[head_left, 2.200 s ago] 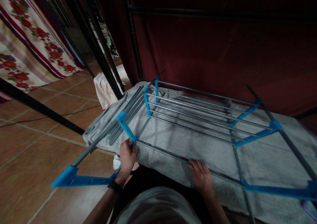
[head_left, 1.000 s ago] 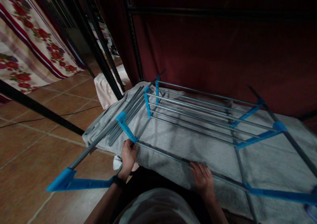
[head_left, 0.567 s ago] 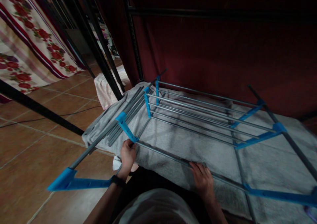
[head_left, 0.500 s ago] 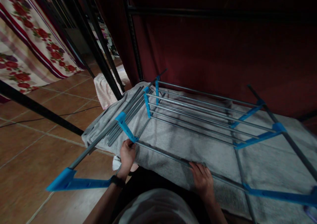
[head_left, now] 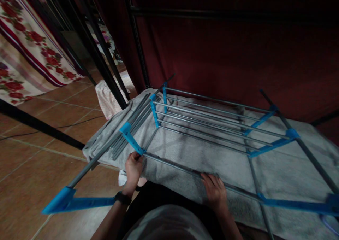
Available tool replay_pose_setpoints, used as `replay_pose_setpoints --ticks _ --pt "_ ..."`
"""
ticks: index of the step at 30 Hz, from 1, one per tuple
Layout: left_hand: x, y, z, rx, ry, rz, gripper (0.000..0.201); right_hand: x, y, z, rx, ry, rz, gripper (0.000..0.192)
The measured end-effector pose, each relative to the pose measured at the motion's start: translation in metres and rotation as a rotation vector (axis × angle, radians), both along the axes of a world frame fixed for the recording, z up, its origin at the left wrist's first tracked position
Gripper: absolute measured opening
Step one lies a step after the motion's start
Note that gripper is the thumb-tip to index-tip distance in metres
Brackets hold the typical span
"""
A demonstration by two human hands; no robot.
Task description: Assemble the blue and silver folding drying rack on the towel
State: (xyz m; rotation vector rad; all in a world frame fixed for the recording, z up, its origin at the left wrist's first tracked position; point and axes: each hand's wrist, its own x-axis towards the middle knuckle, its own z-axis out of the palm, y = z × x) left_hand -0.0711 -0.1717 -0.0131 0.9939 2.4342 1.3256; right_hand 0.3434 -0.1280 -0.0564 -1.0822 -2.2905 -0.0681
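Observation:
A half-assembled-looking rack (head_left: 219,119) of grey metal tubes joined by blue plastic brackets lies across a grey blanket. My left hand (head_left: 134,169) is closed around the left end of its front tube (head_left: 180,167), beside a blue bracket (head_left: 132,141). Further right, my right hand (head_left: 215,190) has its fingers curled over the same tube; the thumb is hidden. Several crossbars span the rack's back part. Another blue bracket (head_left: 293,204) meets the front tube at the right. Below my left wrist, a blue bracket (head_left: 79,203) sticks out over the floor.
Several loose grey tubes (head_left: 132,130) lie on the left of the grey blanket (head_left: 172,144). Black metal posts (head_left: 106,66) stand at left, and a dark red cloth (head_left: 225,56) hangs behind. A cable (head_left: 71,126) crosses the tiled floor (head_left: 66,169). A flowered curtain (head_left: 34,45) hangs far left.
The whole scene has shifted slightly left in view. Both hands keep their places on the front tube, and the rack looks the same.

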Motion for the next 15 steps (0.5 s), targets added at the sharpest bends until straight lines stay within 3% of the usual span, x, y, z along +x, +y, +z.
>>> replay_pose_setpoints --ticks 15 --pt "0.0027 0.004 0.0027 0.039 0.016 -0.006 0.028 -0.0017 0.002 0.0029 0.003 0.014 -0.017 0.031"
